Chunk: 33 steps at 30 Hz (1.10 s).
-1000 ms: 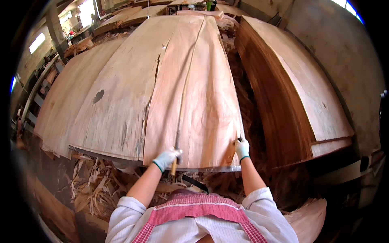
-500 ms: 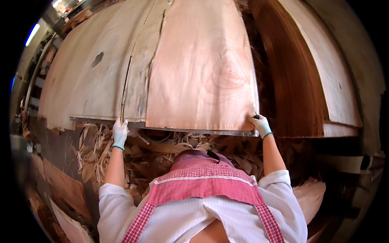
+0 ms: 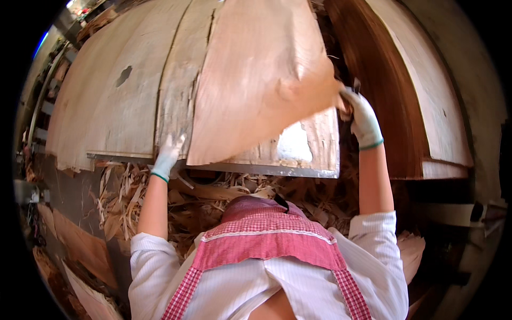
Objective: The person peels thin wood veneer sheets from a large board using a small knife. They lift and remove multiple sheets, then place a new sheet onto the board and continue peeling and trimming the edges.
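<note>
"Veneer sheet [image 3: 250, 80], the pinkish one: where is it?"

"Twelve o'clock from the view's centre, lying over other layers, its near right corner raised toward two o'clock."

"Why does only that corner rise?"

"Because the right hand [image 3: 365, 118], at two o'clock, is clamped on it. Thin wood bends easily, I'd judge, and the sheet's own length probably weighs the rest down. Beneath the lifted edge a bright white patch [image 3: 295, 143] shows."

"And the left hand [image 3: 168, 154]?"

"Nine o'clock, fingers apart over a stained strip [image 3: 177, 101], just beside the sheet's near left corner. Perhaps it steadies that strip; blur hides whether it presses."

"Why the metal bar [image 3: 256, 170] at six, close to centre?"

"It runs along the layers' near edge, likely backing it."
</note>
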{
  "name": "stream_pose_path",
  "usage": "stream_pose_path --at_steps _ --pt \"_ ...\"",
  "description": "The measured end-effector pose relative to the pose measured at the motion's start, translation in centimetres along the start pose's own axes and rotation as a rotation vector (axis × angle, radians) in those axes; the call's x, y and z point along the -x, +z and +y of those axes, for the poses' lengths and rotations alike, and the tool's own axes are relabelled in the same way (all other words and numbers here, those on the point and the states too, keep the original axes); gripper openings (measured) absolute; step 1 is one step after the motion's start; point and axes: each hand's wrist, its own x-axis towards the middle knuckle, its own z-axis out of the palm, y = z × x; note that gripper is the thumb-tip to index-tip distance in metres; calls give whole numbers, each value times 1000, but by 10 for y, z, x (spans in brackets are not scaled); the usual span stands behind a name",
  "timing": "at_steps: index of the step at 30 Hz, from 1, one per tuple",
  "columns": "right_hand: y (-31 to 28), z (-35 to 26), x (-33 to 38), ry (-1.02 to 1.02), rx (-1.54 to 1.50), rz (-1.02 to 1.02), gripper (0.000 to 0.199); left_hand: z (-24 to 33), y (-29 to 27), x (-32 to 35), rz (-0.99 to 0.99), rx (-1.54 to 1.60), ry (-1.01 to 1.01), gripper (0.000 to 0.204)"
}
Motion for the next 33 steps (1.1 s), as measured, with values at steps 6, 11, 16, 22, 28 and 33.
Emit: stream_pose_path --at_steps 6,11,16,22,28,33 --pt "-20 -43 -7 -51 -240 -57 22 53 1 -52 -280 438 -247 63" --pt "-66 0 40 -40 37 205 17 71 11 -48 -319 618 -116 36" --pt "-93 103 78 151 145 318 6 54 40 -33 -216 713 -93 37" --pt "-80 219 92 66 208 384 5 16 72 -40 -4 506 94 23" --pt "-57 231 59 38 321 402 4 -13 76 -77 162 420 177 23" --pt "-79 274 72 -72 524 515 2 -19 91 -83 189 283 139 24"
